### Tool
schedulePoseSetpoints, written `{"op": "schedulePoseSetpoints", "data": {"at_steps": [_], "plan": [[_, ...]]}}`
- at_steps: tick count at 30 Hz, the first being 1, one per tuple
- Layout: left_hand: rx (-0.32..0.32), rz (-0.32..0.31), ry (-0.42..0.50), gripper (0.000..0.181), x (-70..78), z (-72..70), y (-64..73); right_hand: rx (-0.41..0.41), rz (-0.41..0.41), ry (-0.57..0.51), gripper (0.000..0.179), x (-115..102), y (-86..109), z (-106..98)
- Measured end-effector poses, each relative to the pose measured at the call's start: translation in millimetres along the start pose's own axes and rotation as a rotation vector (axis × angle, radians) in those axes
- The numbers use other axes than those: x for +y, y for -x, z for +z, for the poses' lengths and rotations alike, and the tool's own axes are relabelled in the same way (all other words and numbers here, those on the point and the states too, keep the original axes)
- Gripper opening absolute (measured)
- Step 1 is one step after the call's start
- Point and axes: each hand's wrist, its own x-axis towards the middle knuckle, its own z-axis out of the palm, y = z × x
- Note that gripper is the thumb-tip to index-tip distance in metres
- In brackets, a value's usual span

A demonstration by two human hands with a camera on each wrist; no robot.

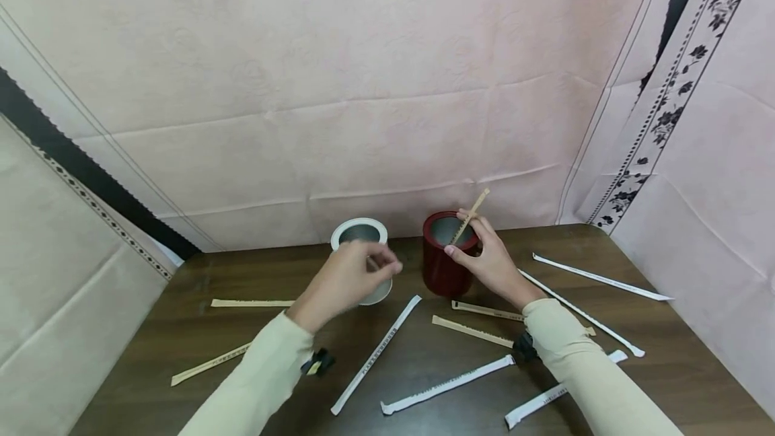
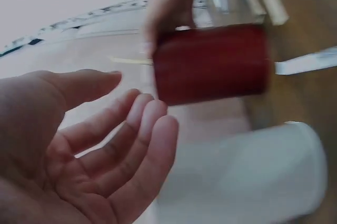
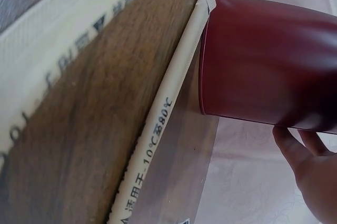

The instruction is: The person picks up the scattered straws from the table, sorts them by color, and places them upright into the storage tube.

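Observation:
My right hand [image 1: 487, 258] is at the mouth of a dark red cup [image 1: 445, 271], its thumb near the front rim and its fingertips near the back right. A tan paper-wrapped straw [image 1: 478, 204] leans in that cup between thumb and fingers, its upper end sticking out and its lower end hidden inside. In the right wrist view the fingers [image 3: 292, 150] lie against the red cup's edge. My left hand [image 1: 357, 274] hovers in front of a white cup [image 1: 375, 295], partly covering it. In the left wrist view its fingers are loosely bent and hold nothing.
Several white-wrapped straws [image 1: 448, 385] and tan-wrapped straws [image 1: 472, 331] lie scattered on the brown wooden table [image 1: 339, 342]. Two tan straws lie at the left. A pale cloth backdrop [image 1: 363, 99] rises right behind the cups, with more cloth at both sides.

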Motion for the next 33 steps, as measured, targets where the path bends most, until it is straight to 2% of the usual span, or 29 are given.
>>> {"op": "schedulePoseSetpoints", "data": {"at_steps": [4,8,12,16,20,26,30,33], "plan": [[-0.060,-0.064,-0.001,0.005,-28.0,18.7,27.4,0.011,0.002,0.002,0.068,2,1.0,-5],[-0.147,-0.125,0.005,0.014,-49.6,43.9,44.2,0.024,0.004,-0.004,0.067,5,1.8,-8],[-0.197,-0.161,-0.007,0.020,-56.8,61.4,52.2,0.017,0.003,0.008,0.068,5,1.4,-8],[-0.221,-0.158,-0.052,0.022,-58.2,71.5,55.0,0.015,0.003,0.015,0.067,4,0.5,-5],[-0.209,-0.121,-0.112,0.016,-59.3,77.0,56.7,0.019,0.003,0.010,0.068,8,-1.2,-1],[-0.183,-0.086,-0.184,0.016,-58.6,78.7,57.8,0.040,-0.006,0.005,0.070,38,-8.3,8],[-0.180,-0.101,-0.166,0.019,-54.1,73.7,54.5,0.052,-0.009,0.012,0.069,45,-9.0,9],[-0.157,-0.100,-0.116,0.015,-44.8,61.3,51.2,0.052,-0.010,0.007,0.069,45,-8.6,9]]}}
